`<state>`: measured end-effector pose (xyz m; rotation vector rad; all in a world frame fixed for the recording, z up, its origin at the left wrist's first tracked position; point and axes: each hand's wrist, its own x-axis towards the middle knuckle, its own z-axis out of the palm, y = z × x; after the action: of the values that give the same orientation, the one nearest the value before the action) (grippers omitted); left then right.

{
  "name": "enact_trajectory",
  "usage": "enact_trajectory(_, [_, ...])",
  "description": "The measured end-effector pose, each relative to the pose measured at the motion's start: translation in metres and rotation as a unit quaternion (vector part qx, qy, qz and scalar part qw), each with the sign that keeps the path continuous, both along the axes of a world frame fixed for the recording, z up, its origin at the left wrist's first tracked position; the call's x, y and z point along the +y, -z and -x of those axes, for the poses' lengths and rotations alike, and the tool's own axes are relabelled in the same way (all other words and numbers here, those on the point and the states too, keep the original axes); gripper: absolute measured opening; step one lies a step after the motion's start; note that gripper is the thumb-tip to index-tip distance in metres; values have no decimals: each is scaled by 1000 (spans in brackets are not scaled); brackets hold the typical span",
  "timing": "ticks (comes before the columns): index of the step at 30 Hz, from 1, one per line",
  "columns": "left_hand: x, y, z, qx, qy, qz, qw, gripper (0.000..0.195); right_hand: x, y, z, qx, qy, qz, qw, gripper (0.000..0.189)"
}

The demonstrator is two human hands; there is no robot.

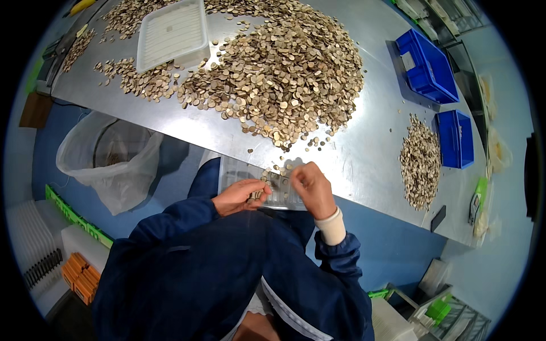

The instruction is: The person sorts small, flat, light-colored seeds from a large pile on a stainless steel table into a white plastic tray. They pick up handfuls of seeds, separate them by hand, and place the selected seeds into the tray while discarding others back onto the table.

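Note:
My left hand (239, 196) is cupped over a translucent plastic tray (234, 169) on my lap, with several small tan discs (256, 195) held in its curled fingers. To its right, my right hand (314, 187) hovers over the tray's right part, its fingertips drawn together. Slight blur hides whether anything sits between those fingertips. A few loose discs (281, 169) lie between the hands, around the table edge and the tray. Beyond them a large heap of the same flat discs (294, 72) spreads over the steel table (371, 170).
A white ribbed plastic tub (172, 32) stands among discs at the back left. Two blue bins (426, 68) and a smaller disc pile (420, 164) are on the right, near a dark phone-like slab (438, 218). A bag-lined bin (106, 162) stands on the floor at left.

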<state>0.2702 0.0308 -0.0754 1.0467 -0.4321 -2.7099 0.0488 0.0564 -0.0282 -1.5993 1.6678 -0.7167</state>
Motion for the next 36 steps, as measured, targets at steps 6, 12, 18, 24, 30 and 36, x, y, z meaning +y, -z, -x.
enact_trajectory(6, [2, 8, 0, 37, -27, -54, 997, 28, -4, 4, 12, 8, 30, 76, 997, 26])
enact_trajectory(12, [2, 9, -8, 62, -79, -56, 993, 23, -14, 23, -8, 43, -105, 135, 984, 40])
enact_trajectory(18, [5, 9, -16, 56, -101, -48, 992, 22, -37, 19, -3, 13, -103, 134, 986, 22])
enact_trajectory(24, [3, 13, -9, 50, -83, -43, 994, 21, -81, 26, 8, 124, -33, 150, 980, 14])
enact_trajectory(30, [3, 12, -5, 49, -83, -51, 994, 23, -57, 17, 9, 192, -37, 114, 974, 9])
enact_trajectory(36, [2, 17, 0, 88, -88, -80, 989, 35, -45, -2, -18, 15, -97, 59, 993, 17])
